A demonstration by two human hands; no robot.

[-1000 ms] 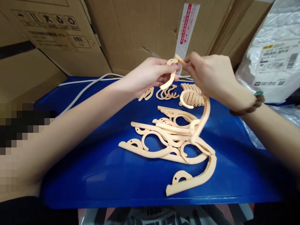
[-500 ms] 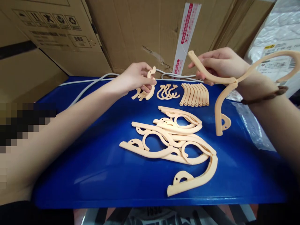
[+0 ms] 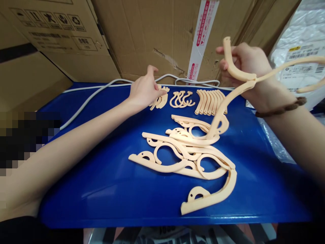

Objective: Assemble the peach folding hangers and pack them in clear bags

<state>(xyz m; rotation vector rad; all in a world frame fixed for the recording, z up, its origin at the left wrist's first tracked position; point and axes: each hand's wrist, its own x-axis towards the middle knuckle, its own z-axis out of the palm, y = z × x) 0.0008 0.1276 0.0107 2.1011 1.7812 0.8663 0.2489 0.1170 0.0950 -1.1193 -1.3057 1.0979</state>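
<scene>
My right hand (image 3: 243, 62) is closed around one arm of a beige folding clothes hanger (image 3: 240, 73), held up at the right. The hanger's hook curves off to the right, and its other arm, with a small holed tab, hangs down over the table. At the back, my left hand (image 3: 145, 88) has its fingers apart and is over a small pile of short curved pieces (image 3: 162, 101), partly hiding them; it appears to hold nothing. Several folded hangers (image 3: 175, 166) overlap in the middle of the table.
Loose hooks (image 3: 180, 100) and a row of curved hanger arms (image 3: 209, 101) lie along the back of the blue table (image 3: 111, 189). Behind them run a white cable (image 3: 111, 81) and cardboard boxes (image 3: 142, 34). Plastic wrapping (image 3: 286, 40) is at the right.
My left hand has spread its fingers and let go of the short curved piece at the pile. My right hand has tilted the hanger, swinging its lower arm leftward over the folded ones.
</scene>
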